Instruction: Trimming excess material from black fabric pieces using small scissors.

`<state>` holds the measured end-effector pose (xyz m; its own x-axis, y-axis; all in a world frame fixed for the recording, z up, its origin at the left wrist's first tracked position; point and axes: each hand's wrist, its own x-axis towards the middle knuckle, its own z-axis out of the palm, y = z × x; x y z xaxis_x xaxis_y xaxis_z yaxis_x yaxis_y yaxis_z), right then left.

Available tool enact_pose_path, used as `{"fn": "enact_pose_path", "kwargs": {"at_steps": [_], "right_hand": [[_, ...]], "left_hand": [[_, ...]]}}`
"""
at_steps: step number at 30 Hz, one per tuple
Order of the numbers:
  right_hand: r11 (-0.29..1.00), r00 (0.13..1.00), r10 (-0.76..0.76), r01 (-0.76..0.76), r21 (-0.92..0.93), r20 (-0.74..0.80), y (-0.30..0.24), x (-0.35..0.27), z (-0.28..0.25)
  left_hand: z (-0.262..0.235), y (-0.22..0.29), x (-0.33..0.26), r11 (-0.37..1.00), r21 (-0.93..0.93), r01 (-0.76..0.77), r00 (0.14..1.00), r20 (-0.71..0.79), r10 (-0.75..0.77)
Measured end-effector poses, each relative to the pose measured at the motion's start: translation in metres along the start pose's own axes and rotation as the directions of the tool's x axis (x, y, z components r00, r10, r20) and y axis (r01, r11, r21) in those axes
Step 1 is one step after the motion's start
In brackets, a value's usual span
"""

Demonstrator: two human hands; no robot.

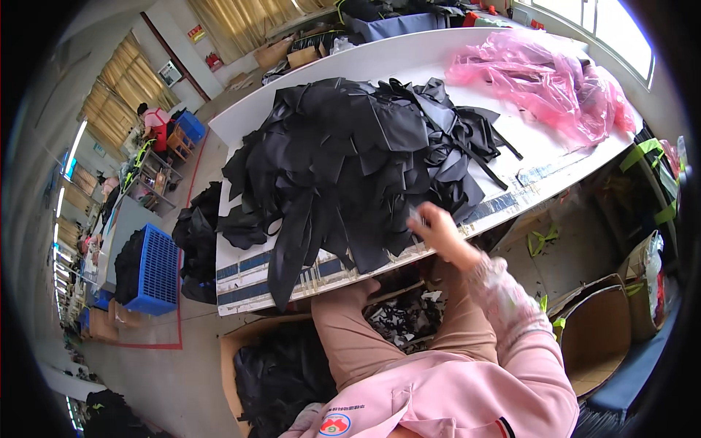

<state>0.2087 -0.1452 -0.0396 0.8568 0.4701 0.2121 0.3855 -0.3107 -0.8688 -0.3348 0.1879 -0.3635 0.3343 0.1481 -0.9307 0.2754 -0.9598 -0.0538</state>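
Near black pieces (350, 146), pink clothing (453, 387) bears lettering (347, 408) beside an emblem (334, 425).

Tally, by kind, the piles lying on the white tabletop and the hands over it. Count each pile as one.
Pile of black sheet pieces: 1
Pile of crumpled pink plastic: 1
Right hand, at the black pile's near side: 1
Total: 3

head: left fisheye on the head | looks down and forward over the lap (361, 336) | close: black fabric pile (343, 146), white table (526, 157) | far: workroom (193, 365) bending toward left rim
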Motion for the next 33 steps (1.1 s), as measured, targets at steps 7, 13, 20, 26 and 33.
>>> {"fn": "enact_pose_path", "kwargs": {"at_steps": [7,13,20,26,33], "right_hand": [[0.444,0.794,0.608,-0.362,0.819,0.021,0.032,0.153,-0.017],[0.800,0.926,0.272,-0.067,0.596,-0.261,-0.014,0.111,-0.003],[0.846,0.863,-0.505,0.490,0.213,0.020,-0.063,-0.060,-0.016],[0.880,0.863,-0.379,0.224,0.420,0.334,-0.110,-0.110,-0.070],[0.548,0.842,-0.504,0.140,0.825,0.192,-0.069,-0.126,-0.081]], "left_hand": [[-0.053,0.026,-0.043,0.917,-0.396,0.054,0.994,0.108,-0.012],[-0.152,0.019,-0.097,0.922,-0.386,-0.034,0.997,-0.083,0.002],[-0.363,0.156,-0.218,0.641,0.041,-0.766,-0.056,-0.998,-0.004],[-0.426,0.255,-0.254,0.305,0.471,-0.828,-0.376,-0.869,0.322],[-0.390,0.322,-0.234,-0.364,-0.309,-0.879,-0.100,-0.627,0.773]]}}
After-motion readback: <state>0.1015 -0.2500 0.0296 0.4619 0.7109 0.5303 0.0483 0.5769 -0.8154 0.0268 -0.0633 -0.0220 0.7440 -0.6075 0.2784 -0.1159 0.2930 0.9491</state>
